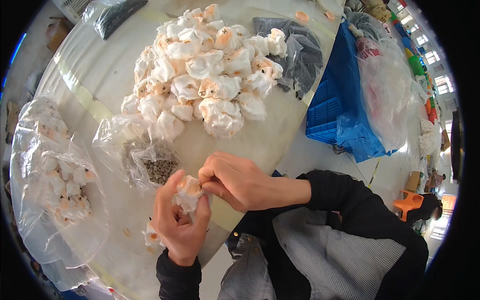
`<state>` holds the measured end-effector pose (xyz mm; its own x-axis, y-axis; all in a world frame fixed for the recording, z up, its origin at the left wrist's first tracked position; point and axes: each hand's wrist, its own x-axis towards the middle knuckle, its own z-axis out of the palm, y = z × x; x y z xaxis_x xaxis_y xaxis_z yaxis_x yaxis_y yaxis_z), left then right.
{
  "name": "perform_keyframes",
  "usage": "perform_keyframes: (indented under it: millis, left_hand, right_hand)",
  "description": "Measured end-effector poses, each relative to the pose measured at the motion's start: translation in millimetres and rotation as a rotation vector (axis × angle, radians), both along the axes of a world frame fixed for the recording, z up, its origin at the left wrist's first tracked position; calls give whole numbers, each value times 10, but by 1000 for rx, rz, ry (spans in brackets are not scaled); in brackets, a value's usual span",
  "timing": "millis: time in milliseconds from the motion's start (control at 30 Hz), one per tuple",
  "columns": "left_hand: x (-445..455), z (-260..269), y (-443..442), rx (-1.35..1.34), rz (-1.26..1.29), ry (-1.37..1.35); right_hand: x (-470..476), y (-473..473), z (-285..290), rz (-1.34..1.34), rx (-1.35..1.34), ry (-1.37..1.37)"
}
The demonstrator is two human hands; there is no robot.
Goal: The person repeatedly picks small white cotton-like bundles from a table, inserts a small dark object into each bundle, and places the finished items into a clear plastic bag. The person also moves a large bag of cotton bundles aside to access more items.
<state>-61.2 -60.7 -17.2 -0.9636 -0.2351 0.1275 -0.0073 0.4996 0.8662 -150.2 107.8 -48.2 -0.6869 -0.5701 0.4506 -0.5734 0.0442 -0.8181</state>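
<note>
My left hand (180,225) holds a small white and peach plush piece (188,194) between thumb and fingers. At its right edge the fingertips of my right hand (234,182) are pinched together; any small part between them is hidden. Just beyond my left hand lies an open clear plastic bag (112,137) of small grey-brown ring-shaped washers (159,168). Another plush piece (151,236) rests on the table, partly covered by my left hand. Farther back is a large heap of similar plush pieces (202,67), some with small dark eyes.
A large clear bag (28,225) on the left holds more plush pieces (69,187). Dark material in plastic bags (303,56) lies behind the heap. Past the table's (258,146) right edge stands a blue crate (323,112) with plastic-wrapped goods. A person (425,208) is near an orange stool (407,202).
</note>
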Motion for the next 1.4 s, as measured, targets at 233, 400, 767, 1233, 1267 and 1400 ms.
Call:
perform_keyframes:
  millis: [233, 400, 767, 1233, 1267, 1400]
  left_hand:
    - [31, -46, 43, 322, 18, -110]
    - [9, -6, 91, 415, 26, -102]
    - [65, -55, -46, 301, -64, -77]
    - [123, -131, 3, 69, -7, -35]
    - [131, -153, 8, 55, -17, -22]
    - [136, -190, 2, -8, -72, 11]
  right_hand:
    - [6, 6, -39, -24, -5, 101]
    - [30, 4, 2, -73, 46, 242]
    - [23, 43, 63, 27, 72, -108]
    - [-2, 34, 130, 85, 271, -163]
    - [0, 32, 141, 89, 289, -196]
    - [-55, 44, 171, 121, 329, -340]
